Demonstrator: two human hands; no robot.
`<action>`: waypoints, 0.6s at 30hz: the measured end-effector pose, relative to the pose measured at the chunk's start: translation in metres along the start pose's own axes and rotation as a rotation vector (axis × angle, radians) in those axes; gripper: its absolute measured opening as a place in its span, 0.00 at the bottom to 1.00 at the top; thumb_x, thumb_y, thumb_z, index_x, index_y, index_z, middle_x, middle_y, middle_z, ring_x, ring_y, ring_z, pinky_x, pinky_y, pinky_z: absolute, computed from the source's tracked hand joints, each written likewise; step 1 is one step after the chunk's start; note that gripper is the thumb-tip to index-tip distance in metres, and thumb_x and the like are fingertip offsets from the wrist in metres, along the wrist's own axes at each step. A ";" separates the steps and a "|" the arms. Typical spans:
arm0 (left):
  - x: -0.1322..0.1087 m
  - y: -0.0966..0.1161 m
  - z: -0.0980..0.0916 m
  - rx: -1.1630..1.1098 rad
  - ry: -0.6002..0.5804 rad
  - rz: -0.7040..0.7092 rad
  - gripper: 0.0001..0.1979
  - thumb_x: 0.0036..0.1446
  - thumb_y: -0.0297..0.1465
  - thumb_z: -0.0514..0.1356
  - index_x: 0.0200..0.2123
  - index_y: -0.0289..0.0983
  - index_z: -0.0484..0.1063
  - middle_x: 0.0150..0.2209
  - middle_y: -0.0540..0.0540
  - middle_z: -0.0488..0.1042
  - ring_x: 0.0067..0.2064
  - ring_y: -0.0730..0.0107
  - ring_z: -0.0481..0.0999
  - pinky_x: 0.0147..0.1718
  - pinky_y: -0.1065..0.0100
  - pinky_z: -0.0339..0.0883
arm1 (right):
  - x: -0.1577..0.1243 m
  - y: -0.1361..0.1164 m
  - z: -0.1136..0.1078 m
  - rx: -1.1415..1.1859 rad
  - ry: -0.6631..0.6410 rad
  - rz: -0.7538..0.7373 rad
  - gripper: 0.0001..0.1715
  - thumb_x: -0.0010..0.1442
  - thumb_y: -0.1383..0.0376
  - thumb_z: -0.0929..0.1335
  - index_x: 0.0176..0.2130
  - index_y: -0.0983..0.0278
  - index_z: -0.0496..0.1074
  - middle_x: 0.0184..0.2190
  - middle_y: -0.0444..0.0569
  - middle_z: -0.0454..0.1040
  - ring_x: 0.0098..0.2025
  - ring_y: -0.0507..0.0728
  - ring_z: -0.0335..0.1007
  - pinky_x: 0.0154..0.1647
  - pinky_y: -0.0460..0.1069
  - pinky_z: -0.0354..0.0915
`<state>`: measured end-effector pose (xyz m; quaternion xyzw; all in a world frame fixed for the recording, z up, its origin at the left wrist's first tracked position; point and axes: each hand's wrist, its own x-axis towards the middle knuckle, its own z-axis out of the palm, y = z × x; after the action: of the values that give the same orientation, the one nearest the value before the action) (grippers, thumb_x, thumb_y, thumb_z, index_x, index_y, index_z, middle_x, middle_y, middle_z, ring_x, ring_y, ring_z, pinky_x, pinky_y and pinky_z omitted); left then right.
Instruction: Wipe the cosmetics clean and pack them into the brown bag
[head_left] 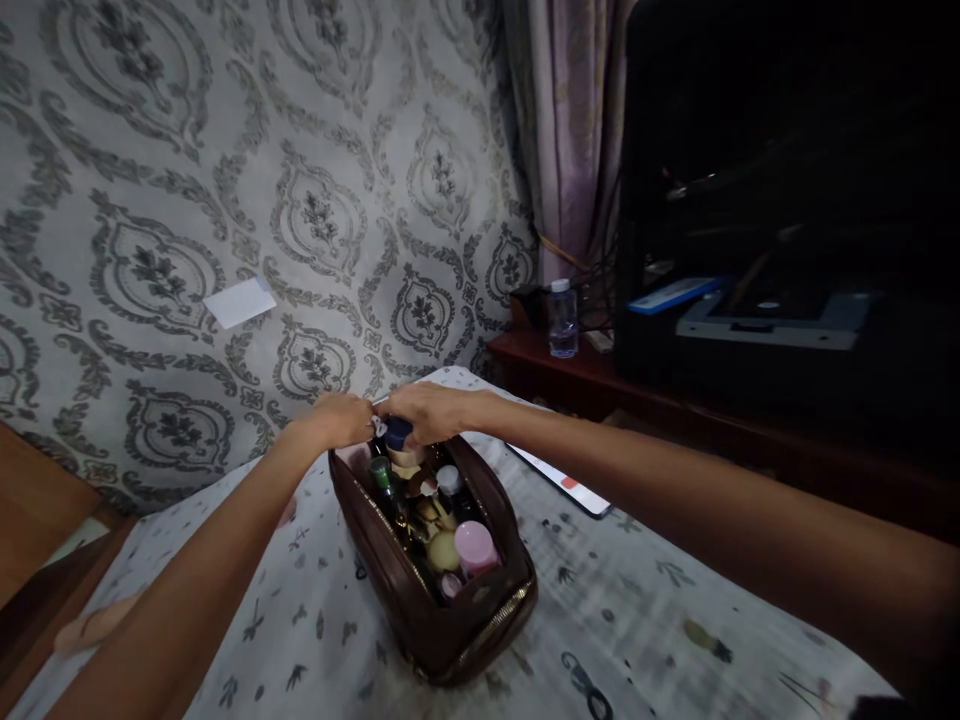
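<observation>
A brown cosmetic bag [397,610] stands unzipped on the bed, packed with small bottles and jars. At its far end my left hand [341,420] is closed at the rim, its fingertips partly hidden. My right hand [431,410] comes in from the right and closes on the same far end, knuckles up, close to my left fingers. Just below the right hand is a jar with a dark blue lid [397,433]. Inside the bag I see a green-capped bottle [381,472], a grey-capped bottle [450,480], a pink-lidded jar [475,547] and a pale yellow round item [443,551].
A phone [589,497] with a lit screen lies right of the bag, partly under my right forearm. A water bottle [562,320] stands on a dark red cabinet [525,355] beside a large dark screen [750,150]. Patterned wallpaper [315,210] rises behind the bed sheet [300,620].
</observation>
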<state>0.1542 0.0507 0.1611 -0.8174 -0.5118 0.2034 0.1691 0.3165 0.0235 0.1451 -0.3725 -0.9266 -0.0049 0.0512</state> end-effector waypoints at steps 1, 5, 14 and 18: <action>-0.003 -0.001 0.000 0.008 -0.007 -0.002 0.18 0.61 0.33 0.53 0.47 0.35 0.78 0.47 0.33 0.81 0.49 0.50 0.80 0.45 0.61 0.71 | 0.000 0.000 0.001 0.012 0.011 0.003 0.25 0.55 0.68 0.72 0.53 0.65 0.72 0.47 0.53 0.78 0.49 0.61 0.74 0.41 0.47 0.63; -0.012 -0.002 0.002 0.003 -0.003 -0.015 0.20 0.65 0.37 0.50 0.48 0.36 0.77 0.49 0.34 0.80 0.52 0.52 0.79 0.47 0.61 0.71 | 0.002 0.001 0.003 0.029 0.033 0.011 0.28 0.55 0.68 0.72 0.55 0.66 0.71 0.50 0.56 0.76 0.52 0.63 0.72 0.44 0.48 0.63; -0.002 0.001 0.005 -0.072 -0.035 -0.054 0.21 0.59 0.42 0.56 0.48 0.37 0.77 0.46 0.35 0.81 0.48 0.50 0.81 0.42 0.62 0.72 | 0.001 0.003 0.007 0.076 0.075 0.035 0.27 0.53 0.68 0.73 0.54 0.63 0.72 0.50 0.52 0.76 0.53 0.61 0.71 0.44 0.47 0.63; -0.007 -0.011 0.008 -0.137 -0.028 0.047 0.20 0.60 0.40 0.56 0.54 0.43 0.75 0.49 0.43 0.81 0.50 0.55 0.79 0.43 0.67 0.70 | 0.000 0.003 0.009 0.077 0.094 0.094 0.23 0.55 0.66 0.72 0.52 0.62 0.72 0.50 0.53 0.75 0.53 0.61 0.71 0.43 0.47 0.63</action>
<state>0.1390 0.0491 0.1605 -0.8360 -0.5074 0.1832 0.1007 0.3172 0.0262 0.1366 -0.4126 -0.9042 0.0159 0.1092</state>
